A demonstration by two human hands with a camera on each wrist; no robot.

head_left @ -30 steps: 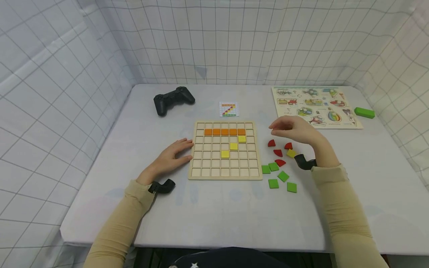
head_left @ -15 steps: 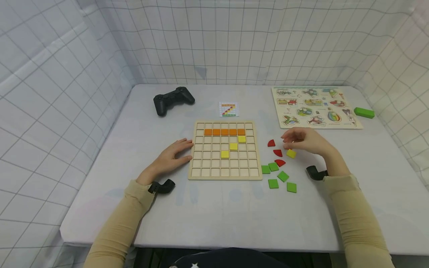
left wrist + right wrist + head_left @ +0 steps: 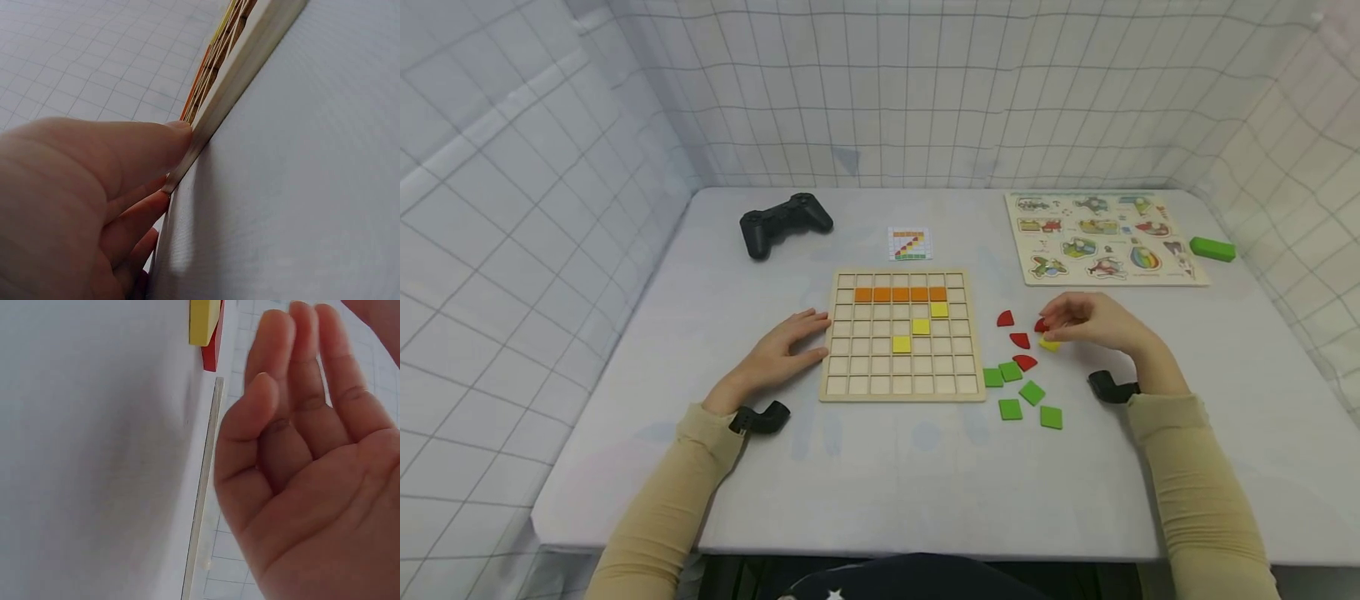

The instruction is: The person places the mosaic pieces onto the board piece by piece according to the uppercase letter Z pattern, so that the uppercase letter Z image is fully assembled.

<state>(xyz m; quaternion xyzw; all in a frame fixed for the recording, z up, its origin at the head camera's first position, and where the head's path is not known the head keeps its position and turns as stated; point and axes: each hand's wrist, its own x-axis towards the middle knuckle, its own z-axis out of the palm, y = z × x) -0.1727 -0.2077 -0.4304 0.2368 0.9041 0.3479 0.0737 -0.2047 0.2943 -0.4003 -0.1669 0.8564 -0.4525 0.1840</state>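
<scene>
My left hand rests at the left edge of the wooden grid board. In the left wrist view the thumb and fingertips touch the board's side, with the fingers relaxed. Orange square tiles form a row near the board's top, and yellow tiles step diagonally below. My right hand hovers over a red quarter-circle tile and a loose yellow tile. Its fingers are loosely bent and hold nothing; in the right wrist view the yellow tile lies beyond the fingertips.
More red quarter-circle tiles and several green square tiles lie right of the board. Behind it are a small pattern card, a black game controller, a picture puzzle board and a green block.
My right hand has moved right and slightly down, from near the board to above the yellow tile and a red one. The left hand has stayed at the board's edge.
</scene>
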